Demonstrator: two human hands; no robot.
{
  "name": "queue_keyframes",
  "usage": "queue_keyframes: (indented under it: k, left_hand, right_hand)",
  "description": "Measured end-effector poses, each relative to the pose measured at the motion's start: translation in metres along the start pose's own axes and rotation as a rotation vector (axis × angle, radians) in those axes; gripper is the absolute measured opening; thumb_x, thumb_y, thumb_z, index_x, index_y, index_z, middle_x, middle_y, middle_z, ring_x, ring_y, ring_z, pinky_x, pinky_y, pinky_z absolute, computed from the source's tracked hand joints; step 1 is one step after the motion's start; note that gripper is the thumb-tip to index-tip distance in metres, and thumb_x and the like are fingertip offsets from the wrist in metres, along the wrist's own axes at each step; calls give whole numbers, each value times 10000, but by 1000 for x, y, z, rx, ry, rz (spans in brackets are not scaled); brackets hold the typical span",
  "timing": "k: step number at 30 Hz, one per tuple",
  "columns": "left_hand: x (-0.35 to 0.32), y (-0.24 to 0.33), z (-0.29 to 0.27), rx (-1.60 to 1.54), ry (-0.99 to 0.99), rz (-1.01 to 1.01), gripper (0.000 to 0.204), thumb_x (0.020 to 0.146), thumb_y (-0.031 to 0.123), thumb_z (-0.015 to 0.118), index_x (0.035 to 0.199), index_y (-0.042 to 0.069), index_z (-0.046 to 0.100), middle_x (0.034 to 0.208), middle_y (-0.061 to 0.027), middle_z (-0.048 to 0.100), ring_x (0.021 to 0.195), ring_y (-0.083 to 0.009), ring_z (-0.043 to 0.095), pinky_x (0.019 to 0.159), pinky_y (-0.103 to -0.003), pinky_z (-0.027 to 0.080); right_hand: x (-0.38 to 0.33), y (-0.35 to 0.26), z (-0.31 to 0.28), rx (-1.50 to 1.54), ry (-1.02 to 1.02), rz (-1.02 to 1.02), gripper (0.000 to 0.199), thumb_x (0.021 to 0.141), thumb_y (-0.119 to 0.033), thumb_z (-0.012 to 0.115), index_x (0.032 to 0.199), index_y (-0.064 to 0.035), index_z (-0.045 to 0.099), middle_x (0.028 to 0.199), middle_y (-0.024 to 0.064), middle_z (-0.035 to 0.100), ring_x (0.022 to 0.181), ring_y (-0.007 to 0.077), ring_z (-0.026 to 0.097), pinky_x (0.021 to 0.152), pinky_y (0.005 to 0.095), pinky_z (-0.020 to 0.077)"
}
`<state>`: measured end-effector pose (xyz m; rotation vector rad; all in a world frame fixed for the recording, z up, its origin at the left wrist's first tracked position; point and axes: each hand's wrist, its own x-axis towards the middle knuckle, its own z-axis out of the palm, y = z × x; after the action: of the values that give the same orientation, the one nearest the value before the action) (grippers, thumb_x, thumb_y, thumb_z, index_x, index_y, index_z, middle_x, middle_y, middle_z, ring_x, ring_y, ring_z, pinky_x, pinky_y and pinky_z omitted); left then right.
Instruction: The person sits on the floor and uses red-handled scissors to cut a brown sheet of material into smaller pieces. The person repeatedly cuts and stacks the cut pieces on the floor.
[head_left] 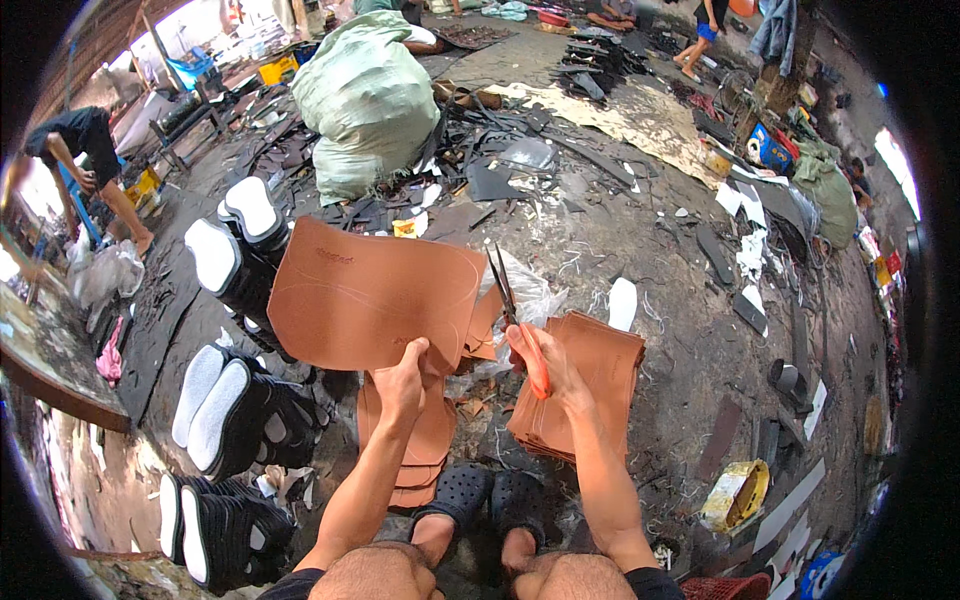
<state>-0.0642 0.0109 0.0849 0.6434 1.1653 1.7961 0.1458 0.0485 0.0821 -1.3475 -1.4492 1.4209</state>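
Observation:
My left hand (pixel 402 385) grips the lower edge of a brown leather sheet (pixel 375 290), thumb on top. Faint curved outlines are drawn across the sheet. In my right hand (pixel 562 375) is a pair of scissors (pixel 537 368) with orange handles. Its dark blades point away from me, slightly apart, just right of the sheet and not visibly cutting it. Below my right hand lies a thick stack of brown leather sheets (pixel 590 400). Beneath my left hand, a pile of curved brown leather pieces (pixel 418 450) rests on the ground, partly hidden by my forearm.
Black soles with white tops (pixel 232 410) stand in stacks at the left. A large pale green sack (pixel 365 100) sits ahead amid dark scraps. A yellow container (pixel 737 495) lies at the right. A person (pixel 90 150) bends over at far left; others are farther back.

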Motion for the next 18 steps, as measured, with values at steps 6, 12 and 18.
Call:
queue_keyframes:
  k: [6,12,18]
  left_hand:
    - [0,-2,-19,263,-93,138,291,800,-10,657,1078,-36,573,1027,-76,617,898,-194,607,769,-338,508]
    - [25,29,-65,268,-77,-298,114,760,1,651,851,21,585,684,-22,584,536,-116,547,467,-266,419]
    - [11,-47,-178,912,-23,47,799,738,195,833,1385,-42,429,1145,-200,615,979,-242,627,774,-333,510]
  right_hand:
    - [-2,3,-3,-22,-46,-46,491,933,-509,608,814,-33,601,661,12,536,585,77,508,510,240,390]
    - [-20,30,-18,42,45,-132,384,927,-395,671,796,-33,671,510,-54,455,460,29,431,415,208,311]
    - [-32,3,-37,143,250,-36,533,971,-494,541,925,29,632,486,18,495,357,104,467,348,254,384]
